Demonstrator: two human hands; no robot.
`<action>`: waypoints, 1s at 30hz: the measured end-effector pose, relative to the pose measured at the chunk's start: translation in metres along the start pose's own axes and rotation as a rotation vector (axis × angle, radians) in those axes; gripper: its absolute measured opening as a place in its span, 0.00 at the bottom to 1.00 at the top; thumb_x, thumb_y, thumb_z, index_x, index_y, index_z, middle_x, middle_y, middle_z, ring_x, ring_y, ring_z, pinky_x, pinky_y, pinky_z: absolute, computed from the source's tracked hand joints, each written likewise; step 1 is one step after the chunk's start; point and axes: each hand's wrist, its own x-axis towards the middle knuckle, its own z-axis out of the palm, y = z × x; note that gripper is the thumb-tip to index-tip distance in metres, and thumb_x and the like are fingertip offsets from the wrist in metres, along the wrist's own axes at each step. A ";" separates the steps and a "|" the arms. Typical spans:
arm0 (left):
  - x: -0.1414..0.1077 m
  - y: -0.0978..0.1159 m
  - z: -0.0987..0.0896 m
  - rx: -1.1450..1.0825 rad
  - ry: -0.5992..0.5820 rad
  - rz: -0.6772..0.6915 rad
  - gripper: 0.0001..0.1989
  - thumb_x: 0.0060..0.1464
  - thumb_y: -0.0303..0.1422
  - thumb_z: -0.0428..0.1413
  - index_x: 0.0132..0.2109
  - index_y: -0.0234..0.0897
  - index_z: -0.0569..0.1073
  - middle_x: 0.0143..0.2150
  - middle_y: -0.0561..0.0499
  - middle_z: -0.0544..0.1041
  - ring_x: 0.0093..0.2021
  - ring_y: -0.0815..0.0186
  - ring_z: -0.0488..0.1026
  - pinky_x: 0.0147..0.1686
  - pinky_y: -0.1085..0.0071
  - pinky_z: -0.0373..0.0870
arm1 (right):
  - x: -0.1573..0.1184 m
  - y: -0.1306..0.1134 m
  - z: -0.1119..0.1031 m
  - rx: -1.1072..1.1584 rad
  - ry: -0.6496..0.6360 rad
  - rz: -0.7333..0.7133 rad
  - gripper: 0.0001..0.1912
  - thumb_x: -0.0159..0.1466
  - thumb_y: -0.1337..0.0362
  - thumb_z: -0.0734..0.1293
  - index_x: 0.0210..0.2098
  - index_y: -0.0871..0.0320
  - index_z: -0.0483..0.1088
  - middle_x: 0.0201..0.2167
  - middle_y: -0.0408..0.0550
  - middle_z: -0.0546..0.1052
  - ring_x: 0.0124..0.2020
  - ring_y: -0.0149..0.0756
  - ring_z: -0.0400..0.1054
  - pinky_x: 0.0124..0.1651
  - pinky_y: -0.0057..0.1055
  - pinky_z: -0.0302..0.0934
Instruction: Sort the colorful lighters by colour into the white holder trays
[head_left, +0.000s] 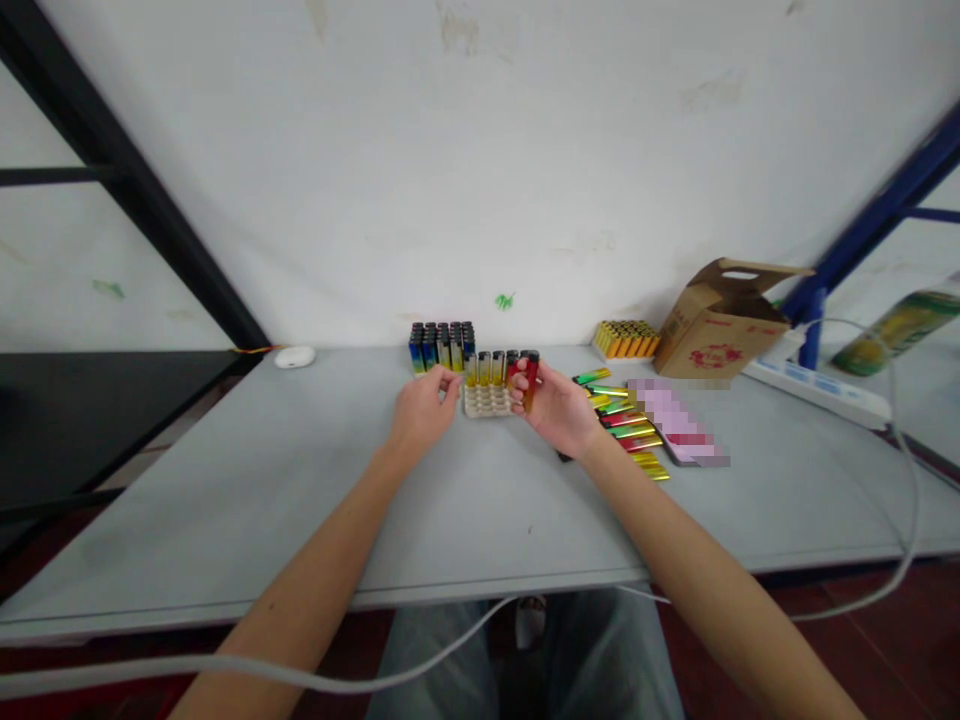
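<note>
A pale tray (pixel 487 401) with rows of round holes lies on the table, and several yellow lighters (pixel 484 368) stand upright along its back row. My right hand (pixel 564 412) is at the tray's right side, its fingers wrapped round a red lighter (pixel 532 378) held upright. Another red lighter partly shows beside those fingers. To the left of the tray, my left hand (pixel 424 408) is closed with thumb and fingertips together; whatever it may pinch is hidden. Loose lighters (pixel 628 420) in yellow, green and red lie on the table beyond my right wrist, partly covered by it.
Against the wall stand a block of blue and yellow lighters (pixel 441 348) and a tray of orange lighters (pixel 628 340). An open cardboard box (pixel 720 330), a phone (pixel 679 425) and a power strip (pixel 821 388) are at the right. A white case (pixel 295 357) sits back left.
</note>
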 end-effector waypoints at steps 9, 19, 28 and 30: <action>-0.006 0.008 0.004 -0.173 -0.048 0.140 0.14 0.63 0.40 0.44 0.42 0.37 0.71 0.34 0.48 0.77 0.33 0.64 0.74 0.35 0.68 0.69 | 0.007 0.015 -0.007 -0.252 0.059 -0.200 0.21 0.55 0.45 0.69 0.38 0.53 0.64 0.36 0.47 0.79 0.40 0.39 0.73 0.47 0.37 0.66; -0.016 0.036 0.016 -0.609 -0.358 0.154 0.13 0.52 0.40 0.59 0.40 0.34 0.74 0.37 0.46 0.79 0.36 0.63 0.74 0.40 0.65 0.71 | 0.005 0.022 0.001 -0.420 0.064 -0.411 0.18 0.57 0.50 0.70 0.39 0.54 0.64 0.46 0.51 0.77 0.46 0.37 0.72 0.52 0.36 0.65; -0.020 0.049 0.017 -1.293 -0.644 -0.240 0.15 0.45 0.35 0.63 0.40 0.35 0.70 0.32 0.51 0.75 0.28 0.69 0.71 0.33 0.69 0.70 | 0.004 0.020 0.001 -0.512 0.159 -0.383 0.17 0.57 0.50 0.69 0.39 0.56 0.73 0.41 0.49 0.76 0.35 0.35 0.70 0.37 0.34 0.67; -0.020 0.049 0.014 -1.372 -0.682 -0.290 0.14 0.47 0.34 0.62 0.40 0.34 0.71 0.32 0.50 0.75 0.26 0.71 0.70 0.30 0.70 0.68 | 0.004 0.018 0.000 -0.502 0.161 -0.371 0.17 0.60 0.48 0.66 0.38 0.55 0.75 0.38 0.47 0.77 0.36 0.36 0.71 0.39 0.35 0.67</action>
